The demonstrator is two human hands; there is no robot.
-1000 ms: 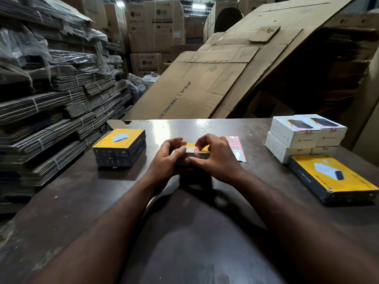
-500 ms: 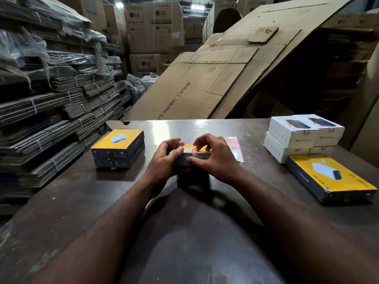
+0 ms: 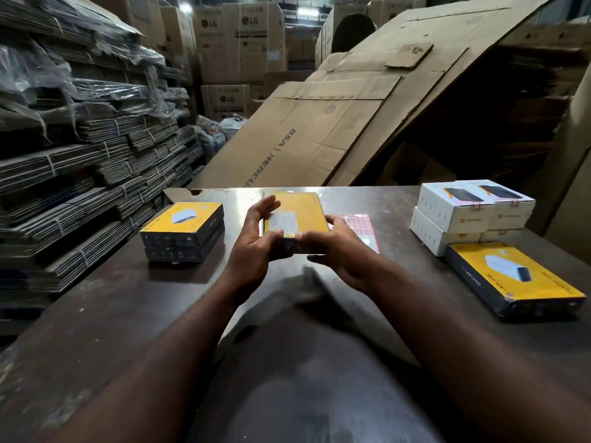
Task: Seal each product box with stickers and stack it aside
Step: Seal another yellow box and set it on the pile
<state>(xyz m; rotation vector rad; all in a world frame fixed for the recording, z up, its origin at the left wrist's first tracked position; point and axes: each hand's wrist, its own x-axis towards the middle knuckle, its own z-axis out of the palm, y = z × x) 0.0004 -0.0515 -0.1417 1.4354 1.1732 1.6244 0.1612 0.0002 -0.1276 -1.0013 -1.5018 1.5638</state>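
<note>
A yellow product box (image 3: 295, 214) is raised above the table's middle, its labelled yellow face turned up toward me. My left hand (image 3: 256, 247) grips its left side, thumb on the near edge and fingers up along the side. My right hand (image 3: 335, 251) holds its right near corner from below. A red-and-white sticker sheet (image 3: 359, 223) lies on the table just behind my right hand. Two yellow boxes (image 3: 182, 228) are stacked at the left.
Another yellow box (image 3: 511, 276) lies flat at the right, with white boxes (image 3: 463, 209) stacked behind it. The dark table (image 3: 128, 314) ends at a far edge before leaning cardboard sheets (image 3: 319, 129). Bundled flat cartons (image 3: 64, 187) are piled along the left.
The box stood on its edge on the table under both hands; now it is lifted and tipped back, showing its broad labelled face.
</note>
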